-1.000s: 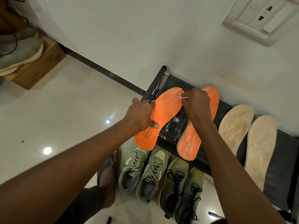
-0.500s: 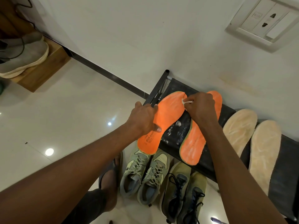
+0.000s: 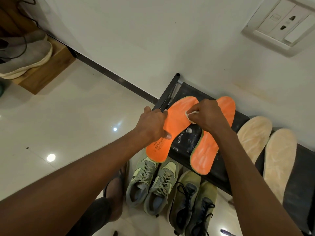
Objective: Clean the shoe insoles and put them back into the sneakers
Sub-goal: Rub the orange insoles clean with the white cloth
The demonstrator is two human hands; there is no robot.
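Two orange insoles lie on a black rack (image 3: 185, 142). My left hand (image 3: 152, 125) grips the left orange insole (image 3: 177, 116) at its middle, thumb on top. My right hand (image 3: 207, 114) pinches a small white cloth (image 3: 190, 114) against that insole's upper half. The right orange insole (image 3: 204, 154) lies partly under my right wrist. Two beige insoles (image 3: 254, 135) (image 3: 277, 160) rest further right on the rack. On the floor below stand a pale green pair of sneakers (image 3: 153, 183) and an olive pair of sneakers (image 3: 192, 201).
A white wall with a socket plate (image 3: 279, 23) rises behind the rack. A grey shoe (image 3: 23, 58) sits on a wooden box (image 3: 49, 70) at the far left. A sandalled foot (image 3: 114, 193) stands on the glossy tile floor beside the sneakers.
My right hand has slid the cloth down the left orange insole from its toe end toward the middle. My left hand keeps its hold.
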